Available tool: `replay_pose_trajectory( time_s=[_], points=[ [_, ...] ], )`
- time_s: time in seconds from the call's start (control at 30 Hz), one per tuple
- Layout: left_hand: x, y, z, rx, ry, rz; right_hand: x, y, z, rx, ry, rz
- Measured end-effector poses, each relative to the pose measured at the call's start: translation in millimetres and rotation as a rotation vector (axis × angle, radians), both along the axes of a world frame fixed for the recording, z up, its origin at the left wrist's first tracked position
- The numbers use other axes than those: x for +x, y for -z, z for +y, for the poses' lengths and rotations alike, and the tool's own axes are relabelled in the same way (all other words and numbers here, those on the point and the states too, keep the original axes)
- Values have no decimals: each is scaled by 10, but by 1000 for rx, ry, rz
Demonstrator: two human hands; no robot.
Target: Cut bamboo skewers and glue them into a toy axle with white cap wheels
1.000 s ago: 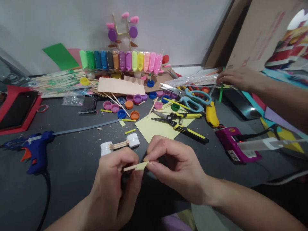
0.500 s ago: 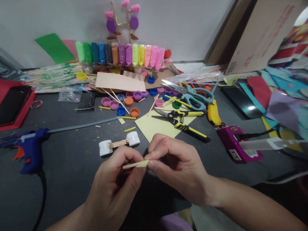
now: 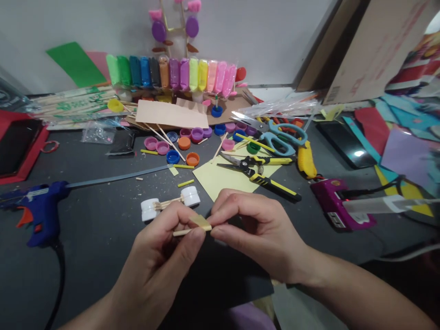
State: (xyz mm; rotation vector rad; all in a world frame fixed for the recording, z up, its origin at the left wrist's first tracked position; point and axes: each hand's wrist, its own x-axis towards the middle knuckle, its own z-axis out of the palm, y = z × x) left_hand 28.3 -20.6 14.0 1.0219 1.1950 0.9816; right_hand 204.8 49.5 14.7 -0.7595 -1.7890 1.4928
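Observation:
Between the fingertips of my left hand (image 3: 165, 252) is a short wooden stick (image 3: 181, 233), lying nearly level. A pale yellow paper strip (image 3: 200, 222) is around the stick's right end, its free part lying up and to the left across my left fingers. My right hand (image 3: 256, 233) pinches at that right end, thumb and forefinger closed; its fingertips hide the tip. Just beyond my left hand lies a piece made of white caps (image 3: 150, 209) joined by thin wooden sticks (image 3: 170, 202).
A blue glue gun (image 3: 48, 211) lies at left. Beyond my hands are a yellow paper sheet (image 3: 220, 181), pliers-like cutters (image 3: 259, 172), blue-handled scissors (image 3: 283, 137) and coloured bottle caps (image 3: 173, 157). At right are a purple charger (image 3: 338, 206) and a phone (image 3: 345, 144).
The yellow paper strip has turned about the stick; its free part now points up and left instead of lying flat along it. Both hands stay close together.

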Motion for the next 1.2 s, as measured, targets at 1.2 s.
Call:
replay_pose_trajectory(
  time_s=[1.2],
  points=[
    [-9, -24, 19, -77, 92, -78, -20, 28, 1, 66, -18, 34]
  ],
)
